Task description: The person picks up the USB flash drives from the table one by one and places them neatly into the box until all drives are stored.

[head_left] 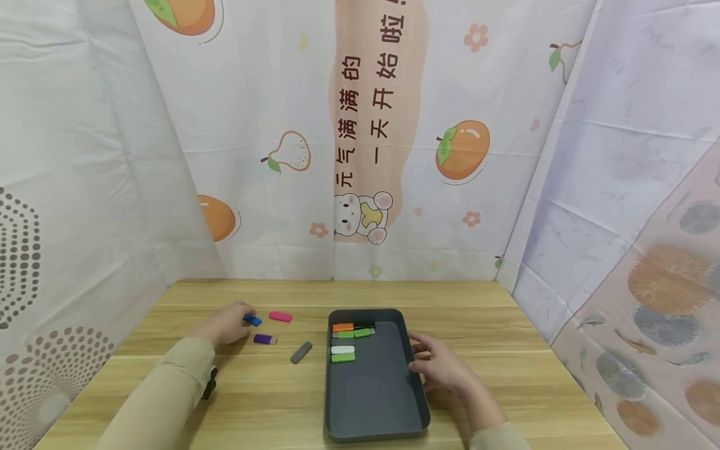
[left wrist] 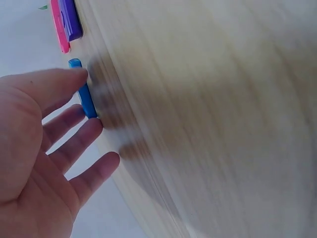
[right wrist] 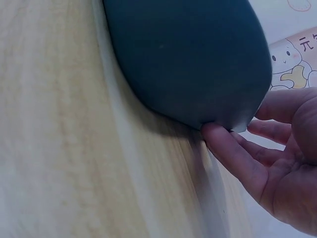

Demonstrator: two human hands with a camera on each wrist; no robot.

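My left hand (head_left: 229,322) is at the left of the table, thumb and fingers on either side of a blue USB stick (head_left: 252,320). In the left wrist view the thumb tip overlaps the blue stick's side, with the forefinger behind it and the other fingers spread. My right hand (head_left: 441,364) touches the right wall of a dark grey tray (head_left: 378,400) with fairly straight fingers. The right wrist view shows its thumb and forefinger against the tray's outside. Along the tray's left side lie an orange USB stick (head_left: 342,327), a white one (head_left: 342,350), and several green and black ones.
Near my left hand lie a pink USB stick (head_left: 280,316) and a purple one (head_left: 265,339). A grey stick (head_left: 301,352) sits between them and the tray. Printed curtains (head_left: 270,206) hang behind and beside the wooden table (head_left: 259,406).
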